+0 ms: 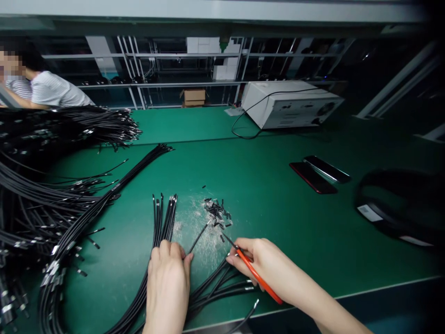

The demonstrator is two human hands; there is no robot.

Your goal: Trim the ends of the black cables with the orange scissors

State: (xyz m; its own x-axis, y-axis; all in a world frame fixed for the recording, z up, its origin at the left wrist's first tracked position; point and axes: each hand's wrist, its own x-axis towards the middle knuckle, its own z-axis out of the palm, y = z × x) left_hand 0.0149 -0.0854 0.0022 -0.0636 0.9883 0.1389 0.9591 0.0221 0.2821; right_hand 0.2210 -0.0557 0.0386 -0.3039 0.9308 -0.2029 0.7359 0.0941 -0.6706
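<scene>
My left hand [168, 283] is closed around a bundle of thin black cables [167, 218] with silvery tips. Between its thumb and index finger, a single black cable [199, 237] sticks out toward a small heap of cut black sleeve pieces [215, 211]. Fine pale fibres [205, 243] lie scattered around the heap. In my right hand [259, 260] is an orange-handled tool [259, 274] with a slim dark tip, aimed at the pieces; its exact kind is unclear. Loose cable ends [239, 290] with white bands lie below this hand.
A large mass of black cables [66, 125] covers the left of the green table [250, 181]. Two phones [313, 177] lie at right, near a black coil [399, 208]. Farther back are a white metal box [295, 104] with a black cord and a person [57, 88] in stripes.
</scene>
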